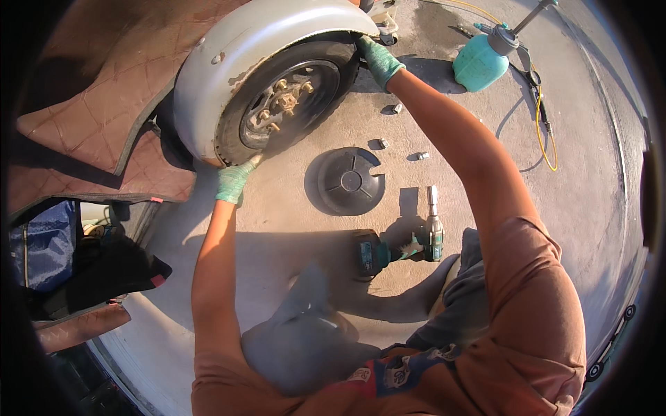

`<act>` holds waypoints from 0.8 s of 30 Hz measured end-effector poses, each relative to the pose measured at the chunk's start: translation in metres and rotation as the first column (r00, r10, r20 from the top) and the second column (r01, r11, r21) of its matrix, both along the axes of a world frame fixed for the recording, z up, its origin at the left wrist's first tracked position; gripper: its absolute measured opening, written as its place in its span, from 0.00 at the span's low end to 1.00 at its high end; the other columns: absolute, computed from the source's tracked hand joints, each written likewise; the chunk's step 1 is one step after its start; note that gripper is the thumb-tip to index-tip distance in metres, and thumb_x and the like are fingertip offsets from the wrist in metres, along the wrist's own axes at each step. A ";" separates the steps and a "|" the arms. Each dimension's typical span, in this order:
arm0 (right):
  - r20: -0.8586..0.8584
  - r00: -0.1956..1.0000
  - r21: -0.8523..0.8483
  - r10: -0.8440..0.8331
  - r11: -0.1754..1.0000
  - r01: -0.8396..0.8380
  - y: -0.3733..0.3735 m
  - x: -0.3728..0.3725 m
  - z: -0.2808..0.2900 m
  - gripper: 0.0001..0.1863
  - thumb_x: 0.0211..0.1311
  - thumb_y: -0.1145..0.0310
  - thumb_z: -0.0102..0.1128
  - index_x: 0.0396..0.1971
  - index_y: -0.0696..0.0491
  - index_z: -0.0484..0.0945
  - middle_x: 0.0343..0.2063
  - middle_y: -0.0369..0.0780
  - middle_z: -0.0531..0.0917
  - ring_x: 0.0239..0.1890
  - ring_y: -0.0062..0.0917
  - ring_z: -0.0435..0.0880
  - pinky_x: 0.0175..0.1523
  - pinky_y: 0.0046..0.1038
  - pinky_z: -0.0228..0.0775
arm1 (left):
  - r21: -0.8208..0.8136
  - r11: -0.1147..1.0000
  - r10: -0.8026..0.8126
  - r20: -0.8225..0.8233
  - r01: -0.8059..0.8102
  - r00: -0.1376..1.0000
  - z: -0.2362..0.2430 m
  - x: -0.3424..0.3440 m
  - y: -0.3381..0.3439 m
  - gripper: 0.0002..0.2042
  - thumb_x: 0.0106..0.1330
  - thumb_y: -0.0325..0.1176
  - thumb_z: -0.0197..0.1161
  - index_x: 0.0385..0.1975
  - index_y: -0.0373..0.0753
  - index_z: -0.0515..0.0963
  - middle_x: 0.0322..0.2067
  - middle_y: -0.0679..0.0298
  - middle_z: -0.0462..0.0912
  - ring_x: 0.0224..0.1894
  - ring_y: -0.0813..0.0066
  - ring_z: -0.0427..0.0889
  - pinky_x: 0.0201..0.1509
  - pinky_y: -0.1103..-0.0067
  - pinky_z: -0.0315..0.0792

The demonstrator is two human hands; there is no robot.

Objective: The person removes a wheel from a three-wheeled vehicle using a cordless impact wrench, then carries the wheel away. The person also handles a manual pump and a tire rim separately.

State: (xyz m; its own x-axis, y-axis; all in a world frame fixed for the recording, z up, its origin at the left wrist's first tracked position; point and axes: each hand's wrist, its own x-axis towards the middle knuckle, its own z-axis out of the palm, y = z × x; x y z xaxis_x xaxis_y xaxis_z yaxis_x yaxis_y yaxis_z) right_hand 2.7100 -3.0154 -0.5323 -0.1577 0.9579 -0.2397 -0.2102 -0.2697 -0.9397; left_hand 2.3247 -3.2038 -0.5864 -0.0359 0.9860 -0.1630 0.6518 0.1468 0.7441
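A dark tyred wheel (327, 82) stands under a worn silver fender (208, 76), its hub studs showing through the rim. My left hand (234, 180), in a green glove, grips the tyre's lower edge, thumb along the near side; the other fingers are mostly hidden. At the tyre's upper right, my right hand (379, 61), gloved alike, holds the edge, with its fingertips tucked out of sight. Between my arms lies a round black wheel cover (352, 182). A cordless impact wrench (435, 239) with a long socket rests on the ground nearer to me.
Metal lug nuts (422, 156) lie scattered right of the cover. A turquoise pump sprayer (481, 64) stands at the far right beside a yellow hose (541, 135). Brown quilted covering (104, 132) hangs at the left, above a dark bag (104, 270).
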 end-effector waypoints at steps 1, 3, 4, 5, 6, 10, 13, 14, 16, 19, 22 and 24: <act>-0.127 0.992 -0.007 -0.001 1.000 0.001 0.010 0.001 -0.008 0.25 0.71 0.50 0.42 0.62 0.45 0.65 0.57 0.33 0.73 0.56 0.21 0.71 0.62 0.28 0.60 | -0.021 1.000 0.003 -0.020 -0.004 1.000 0.001 0.005 0.004 0.27 0.54 0.38 0.72 0.52 0.31 0.74 0.49 0.63 0.79 0.48 0.76 0.76 0.53 0.77 0.70; -0.317 0.947 0.043 -0.056 0.996 0.073 0.016 -0.015 -0.012 0.25 0.71 0.51 0.41 0.60 0.50 0.66 0.56 0.36 0.74 0.56 0.26 0.72 0.61 0.29 0.64 | -0.020 0.997 0.078 0.102 -0.077 0.992 0.007 0.017 -0.002 0.28 0.51 0.32 0.75 0.53 0.31 0.73 0.51 0.64 0.77 0.50 0.78 0.75 0.55 0.78 0.69; -0.342 0.936 0.022 -0.076 0.996 0.089 0.017 -0.020 -0.012 0.25 0.71 0.51 0.41 0.60 0.50 0.67 0.56 0.37 0.74 0.55 0.27 0.73 0.61 0.30 0.65 | -0.001 0.991 0.132 0.247 -0.136 0.960 0.013 0.029 -0.006 0.29 0.51 0.32 0.75 0.53 0.31 0.73 0.51 0.64 0.78 0.50 0.78 0.75 0.54 0.78 0.69; -0.366 0.926 0.009 -0.093 0.995 0.104 0.020 -0.022 -0.013 0.24 0.71 0.51 0.41 0.59 0.50 0.68 0.55 0.38 0.75 0.54 0.27 0.74 0.60 0.31 0.66 | 0.017 0.979 0.178 0.390 -0.201 0.903 0.016 0.033 -0.009 0.29 0.51 0.32 0.75 0.53 0.31 0.73 0.51 0.64 0.78 0.50 0.78 0.75 0.54 0.78 0.70; -0.369 0.925 0.023 -0.090 0.994 0.106 0.022 -0.021 -0.017 0.24 0.71 0.51 0.40 0.57 0.50 0.70 0.53 0.39 0.77 0.52 0.28 0.75 0.60 0.32 0.66 | 0.037 0.984 0.149 0.359 -0.174 0.921 0.015 0.029 -0.008 0.29 0.49 0.29 0.76 0.53 0.32 0.73 0.50 0.64 0.78 0.50 0.78 0.75 0.55 0.77 0.70; -0.397 0.915 -0.027 -0.076 0.997 0.071 0.010 -0.021 -0.010 0.22 0.71 0.55 0.39 0.52 0.53 0.73 0.48 0.40 0.80 0.48 0.29 0.78 0.57 0.30 0.68 | 0.051 0.975 0.173 0.449 -0.218 0.877 0.025 0.041 -0.012 0.22 0.50 0.25 0.74 0.46 0.32 0.77 0.45 0.64 0.81 0.44 0.77 0.78 0.52 0.78 0.72; -0.450 0.890 -0.021 -0.072 0.997 0.070 0.028 -0.016 -0.032 0.21 0.71 0.58 0.37 0.49 0.55 0.74 0.43 0.41 0.81 0.43 0.27 0.80 0.51 0.27 0.73 | 0.016 0.976 0.189 0.424 -0.216 0.886 0.031 0.044 -0.008 0.22 0.49 0.24 0.75 0.45 0.32 0.77 0.45 0.64 0.81 0.43 0.77 0.78 0.51 0.79 0.73; -0.453 0.889 -0.030 -0.076 0.997 0.070 0.025 -0.019 -0.030 0.21 0.71 0.57 0.37 0.49 0.55 0.74 0.43 0.41 0.82 0.43 0.27 0.80 0.51 0.27 0.73 | 0.035 0.972 0.191 0.454 -0.232 0.870 0.033 0.046 -0.010 0.22 0.48 0.23 0.75 0.45 0.32 0.78 0.45 0.64 0.81 0.43 0.77 0.78 0.51 0.79 0.73; -0.425 0.901 -0.033 -0.085 0.996 0.078 0.021 -0.021 -0.026 0.22 0.71 0.57 0.38 0.49 0.55 0.74 0.43 0.41 0.82 0.43 0.26 0.80 0.51 0.27 0.72 | 0.034 0.969 0.196 0.502 -0.246 0.842 0.031 0.044 -0.013 0.22 0.48 0.23 0.74 0.45 0.32 0.78 0.44 0.64 0.81 0.43 0.77 0.79 0.51 0.80 0.73; -0.369 0.924 -0.014 -0.095 0.995 0.097 0.016 -0.018 -0.021 0.22 0.70 0.56 0.39 0.50 0.56 0.74 0.44 0.40 0.82 0.43 0.26 0.80 0.52 0.27 0.72 | -0.005 0.971 0.206 0.530 -0.240 0.823 0.027 0.041 -0.015 0.21 0.49 0.22 0.74 0.45 0.32 0.78 0.44 0.63 0.81 0.44 0.77 0.78 0.51 0.80 0.73; -0.450 0.889 0.014 -0.091 0.994 0.109 0.015 -0.019 -0.018 0.22 0.70 0.56 0.39 0.51 0.56 0.74 0.44 0.40 0.81 0.45 0.27 0.80 0.53 0.28 0.71 | -0.005 0.972 0.207 0.500 -0.236 0.841 0.025 0.041 -0.015 0.21 0.51 0.21 0.72 0.46 0.32 0.77 0.45 0.63 0.81 0.44 0.76 0.78 0.51 0.80 0.73; -0.494 0.865 0.029 -0.089 0.993 0.118 0.010 -0.019 -0.014 0.22 0.70 0.56 0.39 0.51 0.55 0.73 0.45 0.40 0.81 0.45 0.28 0.79 0.54 0.28 0.71 | 0.000 0.971 0.210 0.477 -0.239 0.854 0.021 0.035 -0.015 0.21 0.52 0.21 0.71 0.47 0.32 0.76 0.45 0.63 0.80 0.45 0.75 0.79 0.50 0.80 0.74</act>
